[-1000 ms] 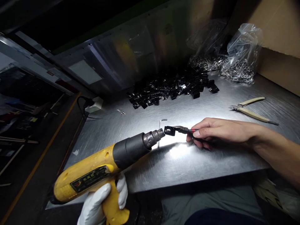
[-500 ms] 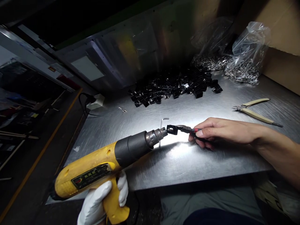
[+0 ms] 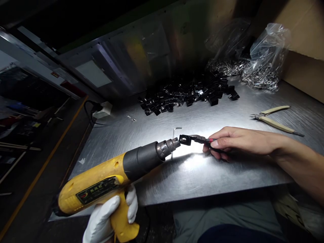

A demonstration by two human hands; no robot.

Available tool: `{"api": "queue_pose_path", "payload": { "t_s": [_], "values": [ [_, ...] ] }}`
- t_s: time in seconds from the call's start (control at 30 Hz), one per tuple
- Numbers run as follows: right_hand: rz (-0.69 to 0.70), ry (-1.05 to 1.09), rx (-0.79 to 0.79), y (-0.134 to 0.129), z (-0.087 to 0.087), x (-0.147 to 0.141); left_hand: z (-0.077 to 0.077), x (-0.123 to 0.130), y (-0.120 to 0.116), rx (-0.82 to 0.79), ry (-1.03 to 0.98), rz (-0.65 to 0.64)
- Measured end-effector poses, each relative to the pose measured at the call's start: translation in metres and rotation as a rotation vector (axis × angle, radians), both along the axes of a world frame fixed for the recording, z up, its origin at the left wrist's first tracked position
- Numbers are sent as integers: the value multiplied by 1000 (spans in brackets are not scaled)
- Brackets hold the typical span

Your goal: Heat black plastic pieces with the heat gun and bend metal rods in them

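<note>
My left hand (image 3: pixel 102 217), in a white glove, is wrapped round the grip of a yellow and black heat gun (image 3: pixel 98 180). Its metal nozzle points right, right at the edge of a small black part (image 3: pixel 185 139) with a metal insert; whether they touch I cannot tell. Bare and closed, my right hand (image 3: pixel 233 141) grips a pair of pliers (image 3: pixel 201 138) with red and black handles. The jaws of the pliers hold the black part above the metal table (image 3: pixel 162 189). An L-shaped hex key (image 3: pixel 174 133) lies behind the nozzle, partly hidden.
A heap of black parts (image 3: pixel 187 94) spreads along the back. Two clear bags of small metal pieces, one in front (image 3: pixel 263 74), stand at back right beside a cardboard box (image 3: pixel 303 72). Cream-handled cutters (image 3: pixel 275 123) lie at right. A socket block (image 3: pixel 103 110) sits at left.
Almost nothing differs. The whole view has shifted very slightly, while the heat gun, pliers and black part keep their places relative to each other.
</note>
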State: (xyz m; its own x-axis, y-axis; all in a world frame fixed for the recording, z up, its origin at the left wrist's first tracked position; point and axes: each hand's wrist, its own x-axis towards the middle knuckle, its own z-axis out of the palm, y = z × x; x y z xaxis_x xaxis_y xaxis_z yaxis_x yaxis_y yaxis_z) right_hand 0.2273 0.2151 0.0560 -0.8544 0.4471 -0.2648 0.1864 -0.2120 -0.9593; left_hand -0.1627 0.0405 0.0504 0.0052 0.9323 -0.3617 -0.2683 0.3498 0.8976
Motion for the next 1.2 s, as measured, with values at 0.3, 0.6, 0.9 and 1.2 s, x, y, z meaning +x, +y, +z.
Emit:
{"api": "queue_pose_path", "payload": {
  "t_s": [0.3,0.6,0.9,1.2],
  "values": [
    [11,-17,4,0,0,0,2,4,1,5,-3,46],
    [16,-28,8,0,1,0,4,7,2,17,12,54],
    [20,-29,4,1,1,0,3,6,2,10,17,57],
    [12,-25,3,0,3,0,2,3,1,-3,6,46]
  ]
}}
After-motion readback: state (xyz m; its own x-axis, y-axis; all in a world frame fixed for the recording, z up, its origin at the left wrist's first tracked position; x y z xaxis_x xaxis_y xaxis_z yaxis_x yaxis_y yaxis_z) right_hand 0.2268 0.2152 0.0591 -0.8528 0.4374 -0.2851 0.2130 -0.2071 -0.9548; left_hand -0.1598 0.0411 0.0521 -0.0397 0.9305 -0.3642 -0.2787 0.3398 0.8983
